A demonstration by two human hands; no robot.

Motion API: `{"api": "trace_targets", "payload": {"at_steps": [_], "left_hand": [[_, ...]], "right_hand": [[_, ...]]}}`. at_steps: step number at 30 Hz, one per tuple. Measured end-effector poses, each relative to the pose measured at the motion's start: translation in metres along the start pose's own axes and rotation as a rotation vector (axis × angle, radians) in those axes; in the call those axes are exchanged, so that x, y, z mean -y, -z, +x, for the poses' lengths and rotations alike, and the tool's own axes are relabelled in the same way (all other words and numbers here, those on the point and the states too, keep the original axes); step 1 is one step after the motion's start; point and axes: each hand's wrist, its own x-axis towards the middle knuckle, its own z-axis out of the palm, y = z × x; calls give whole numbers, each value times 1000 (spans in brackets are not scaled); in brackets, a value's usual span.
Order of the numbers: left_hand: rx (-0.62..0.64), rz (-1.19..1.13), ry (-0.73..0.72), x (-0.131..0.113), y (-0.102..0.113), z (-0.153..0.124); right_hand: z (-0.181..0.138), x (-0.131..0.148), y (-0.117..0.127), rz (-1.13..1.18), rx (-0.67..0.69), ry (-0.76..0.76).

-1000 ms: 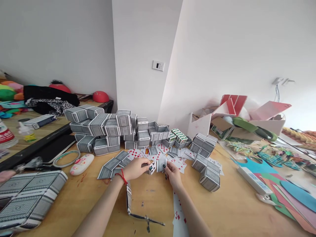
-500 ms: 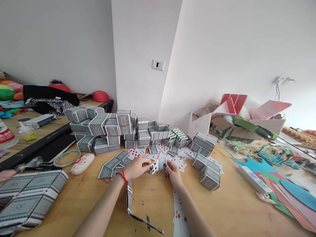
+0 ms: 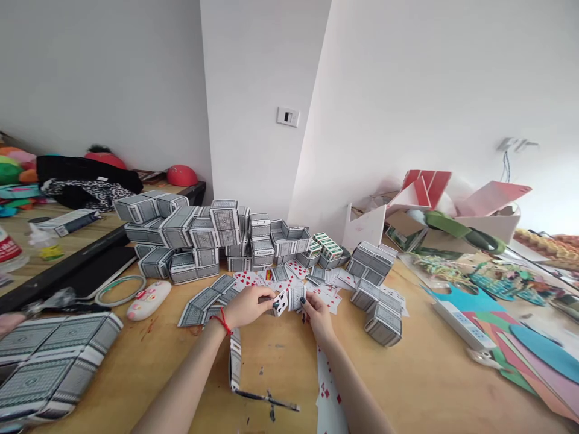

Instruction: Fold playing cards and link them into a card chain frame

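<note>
Both hands meet over the middle of the wooden table, pinching a small folded piece made of playing cards between them. The left hand, with a red string at the wrist, has its fingers closed on the piece's left edge, where a card face with black pips shows. The right hand grips the right side, thumb and fingertips clamped on the grey patterned back. The piece is held just above the tabletop, slightly tilted.

At 12 o'clock from the hands, loose cards lie face up, mostly red suits. Beyond them, still at 12 and sweeping toward 10, a wall of card cubes is stacked against the white corner. At 3 o'clock, more cubes sit in a looser cluster. At 9 o'clock, a fan of face-down cards lies flat, and farther out a pink-and-white case rests near a ring of tape. At 6 o'clock, a strip of joined cards lies between the forearms, and a card with red diamonds lies under the right forearm. Far out at 8 o'clock is a large flat block of cards. At 3 to 4 o'clock, a white power strip lies beside coloured paper sheets.
</note>
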Motion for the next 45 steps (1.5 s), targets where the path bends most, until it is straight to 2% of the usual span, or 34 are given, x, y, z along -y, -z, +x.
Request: {"api": "trace_targets", "payload": {"at_steps": [11,19,25,34,45], "left_hand": [[25,56,15,-1,-4,1],[58,133,-11,-2,-12,1],[22,134,-7,-1,-12,3],[42,114,37,-4,-10,2],[-14,31,35,-2,-4,2]], "right_hand": [[1,-3,2,53,33,-20],[5,-5,10,274,148,-85],[4,-4,9,248,201,-98],[3,0,6,298,118,-67],[3,-2,8,291,159,-110]]}}
